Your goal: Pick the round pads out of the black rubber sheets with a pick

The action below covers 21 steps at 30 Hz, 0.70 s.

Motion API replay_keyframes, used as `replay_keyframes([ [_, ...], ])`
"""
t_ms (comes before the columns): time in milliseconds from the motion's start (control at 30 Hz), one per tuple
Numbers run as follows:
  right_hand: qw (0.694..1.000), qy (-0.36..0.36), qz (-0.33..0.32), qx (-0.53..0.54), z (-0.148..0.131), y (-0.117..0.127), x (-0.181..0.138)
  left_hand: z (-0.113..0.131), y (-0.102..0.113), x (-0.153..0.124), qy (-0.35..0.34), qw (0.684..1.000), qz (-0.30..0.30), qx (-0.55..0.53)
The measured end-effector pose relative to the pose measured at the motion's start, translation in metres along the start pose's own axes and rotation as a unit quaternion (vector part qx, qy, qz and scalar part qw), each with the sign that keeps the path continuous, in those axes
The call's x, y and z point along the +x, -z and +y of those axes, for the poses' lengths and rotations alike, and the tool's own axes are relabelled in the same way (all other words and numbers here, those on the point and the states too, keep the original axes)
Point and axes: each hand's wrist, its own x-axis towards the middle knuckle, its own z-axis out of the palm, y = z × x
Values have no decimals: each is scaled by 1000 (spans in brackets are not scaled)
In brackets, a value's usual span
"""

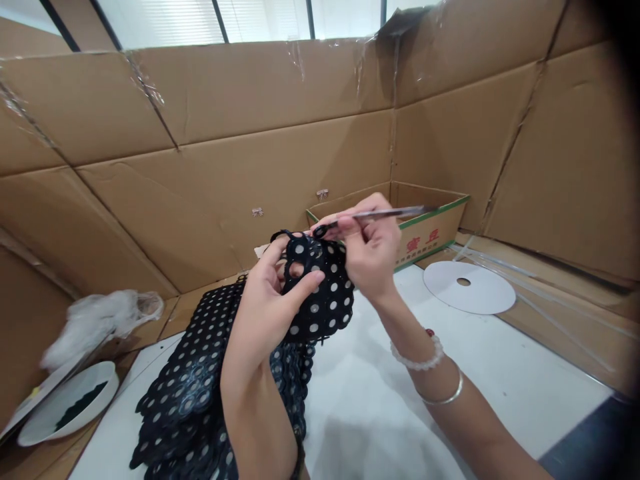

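Note:
My left hand point(267, 303) grips the upper edge of a piece of black eyelet fabric point(325, 303), patterned with rows of pale round dots and scalloped along its border. Its thumb lies across the front of the piece. Close by on the right, my right hand point(373, 250) pinches a slim silver tool point(395, 213) whose back end points right; its exact kind is unclear. A small black loop point(320, 231) shows at the tool's front end, against the fabric's top edge. Under my left forearm, a layered heap of the same black fabric point(193, 373) spreads over the white table.
An open carton with green edges point(430, 240) stands at the back right, a white disc with a centre hole point(487, 287) in front of it. At left are a white bowl point(107, 390) with dark contents and a clear plastic bag point(100, 323). Cardboard walls point(280, 157) enclose the table point(380, 400).

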Motion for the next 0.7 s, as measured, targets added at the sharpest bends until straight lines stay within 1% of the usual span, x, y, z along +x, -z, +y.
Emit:
replay_keyframes([
  [33,999,-36,13,13,0,5,6,0,-1,0,3,1000,-11,-10],
  [100,997,-63,41,12,6,20,18,0,1,0,9,999,-45,-8],
  [167,994,-54,95,-30,18,37,29,-1,6,-1,32,997,-69,27],
  [200,989,-43,131,-59,27,44,32,-1,9,-1,47,996,-69,44],
  [233,981,-31,166,-90,38,50,33,-1,12,-2,61,995,-59,54],
  [267,975,-27,189,-115,50,53,33,-1,16,-2,70,995,-40,56],
  [300,971,-36,194,-132,62,54,30,-2,18,-3,76,996,-22,49],
  [333,972,-57,179,-139,74,52,26,-2,20,-3,81,996,-9,33],
  [367,976,-96,143,-131,85,48,22,-3,21,-3,88,996,-5,11],
  [433,977,-130,119,-119,98,34,14,-6,22,-3,106,994,-15,-28],
  [467,978,-135,114,-111,98,26,12,-7,21,-2,115,992,-27,-42],
  [533,982,-125,103,-96,83,11,10,-9,19,0,118,990,-48,-51],
  [600,989,-109,71,-67,54,0,10,-10,18,2,110,991,-58,-53],
  [633,993,-100,44,-43,37,-4,10,-10,17,2,99,992,-55,-57],
  [700,993,-88,-22,77,3,-8,9,-9,18,3,75,994,-34,-69],
])
